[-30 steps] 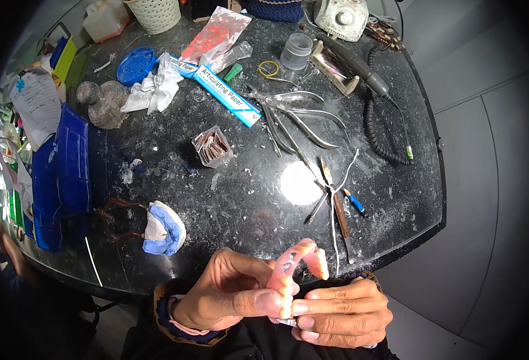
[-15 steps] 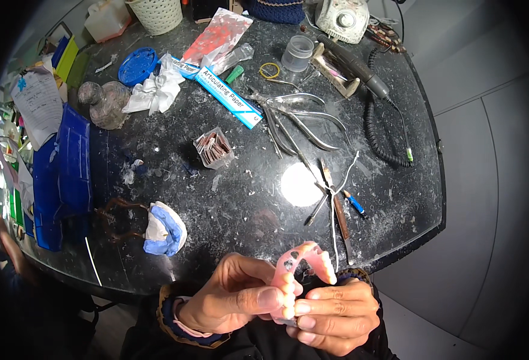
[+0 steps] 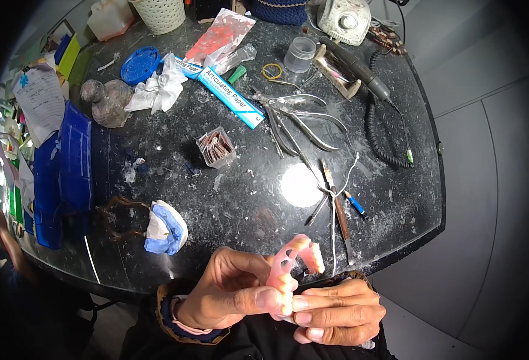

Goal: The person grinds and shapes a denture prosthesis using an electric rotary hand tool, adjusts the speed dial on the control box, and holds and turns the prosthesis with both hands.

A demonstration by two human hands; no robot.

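Near the front edge of the bench I hold a pink denture with cream teeth, its horseshoe arch standing up and two holes in the gum part. My left hand pinches it between thumb and fingers on its left side. Closed on its lower end from the right is my right hand, fingertips pressed against the near teeth. Under the right hand a small pale bit shows, too hidden to name. Left of my hands lies a white and blue plaster dental model beside a brown wire frame.
Pliers, a wood-handled knife and a white cord lie ahead on the dusty black bench. A clear cup of brown strips stands mid-bench, a handpiece far right, blue bins left.
The denture has turned slightly and shifted left, its far arm now closer to the near one. My right fingers have slid a little along its lower end.
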